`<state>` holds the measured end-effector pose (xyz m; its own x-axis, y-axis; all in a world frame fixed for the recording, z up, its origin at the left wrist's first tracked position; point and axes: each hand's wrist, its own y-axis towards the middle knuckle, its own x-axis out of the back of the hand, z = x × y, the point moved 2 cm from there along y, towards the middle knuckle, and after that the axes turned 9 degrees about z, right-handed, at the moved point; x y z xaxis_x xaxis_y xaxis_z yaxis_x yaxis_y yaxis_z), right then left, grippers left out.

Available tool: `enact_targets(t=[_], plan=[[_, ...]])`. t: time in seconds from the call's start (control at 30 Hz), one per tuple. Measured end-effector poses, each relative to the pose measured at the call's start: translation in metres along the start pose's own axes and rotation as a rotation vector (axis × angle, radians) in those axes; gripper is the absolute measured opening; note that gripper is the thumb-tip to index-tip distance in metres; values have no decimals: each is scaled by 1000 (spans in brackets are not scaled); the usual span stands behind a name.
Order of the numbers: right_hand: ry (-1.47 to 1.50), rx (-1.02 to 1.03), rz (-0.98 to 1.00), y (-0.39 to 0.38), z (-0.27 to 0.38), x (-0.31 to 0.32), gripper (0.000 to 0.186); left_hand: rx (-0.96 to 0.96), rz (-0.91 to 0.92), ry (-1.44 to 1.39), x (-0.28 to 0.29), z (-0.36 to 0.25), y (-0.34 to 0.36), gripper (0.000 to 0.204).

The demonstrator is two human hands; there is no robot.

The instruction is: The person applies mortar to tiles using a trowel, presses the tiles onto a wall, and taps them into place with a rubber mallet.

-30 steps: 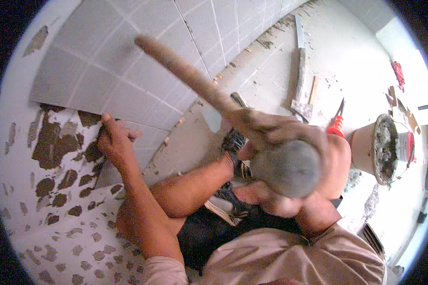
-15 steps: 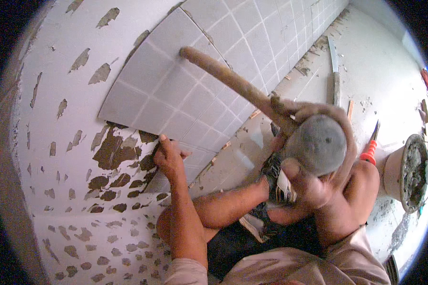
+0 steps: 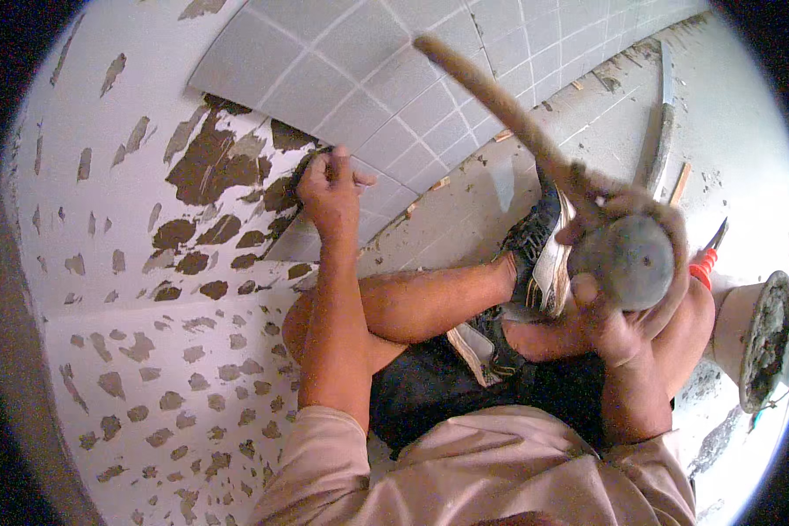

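My right hand [image 3: 618, 329] is wrapped around the round grey head of a mallet [image 3: 642, 260]. The mallet's wooden handle slants up and to the left, across my view of the wall tiles. Large grey tiles [image 3: 329, 74] with a light grid pattern cover the wall beyond. At their near lower edge, my left hand [image 3: 331, 197] touches the joint between an upper and a lower tile. Its fingers are apart and partly bent, and some are hidden by the hand itself. Dark mortar patches [image 3: 215, 167] show on the white wall beside it.
A bucket [image 3: 763, 342] of grey mortar stands at my right. Beyond my right knee lies a red-handled pointed tool [image 3: 704, 263]. Farther off on the floor rests a long blade with a handle [image 3: 662, 131], near wood strips [image 3: 681, 182]. My crossed legs [image 3: 438, 307] are below.
My view has shifted, so the wall and tiles sit higher in it. My left hand stays at the tile joint. The mallet remains in my right hand.
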<state>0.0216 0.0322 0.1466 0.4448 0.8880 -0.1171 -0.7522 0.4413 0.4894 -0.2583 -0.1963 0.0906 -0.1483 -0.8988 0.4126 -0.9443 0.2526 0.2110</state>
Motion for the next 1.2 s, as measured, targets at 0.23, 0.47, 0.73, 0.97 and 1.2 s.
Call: enact_targets(t=[0.23,0.47,0.73,0.97,1.2], plan=[[-108,109,162,-29,-12,-18,59,-194,-12,296,-5,-1,-4,16],[-293,191,253,5,-13,-14,62,-385,-157,632,-9,15,3,16],[-250,401,30,2,-7,-16,55,-376,-184,748,-14,4,-4,16],[-117,347,1,27,-7,-2,62,-382,-221,779,-12,11,3,16],[-47,30,-96,13,-2,-6,68,-204,-79,372,5,17,-19,15]])
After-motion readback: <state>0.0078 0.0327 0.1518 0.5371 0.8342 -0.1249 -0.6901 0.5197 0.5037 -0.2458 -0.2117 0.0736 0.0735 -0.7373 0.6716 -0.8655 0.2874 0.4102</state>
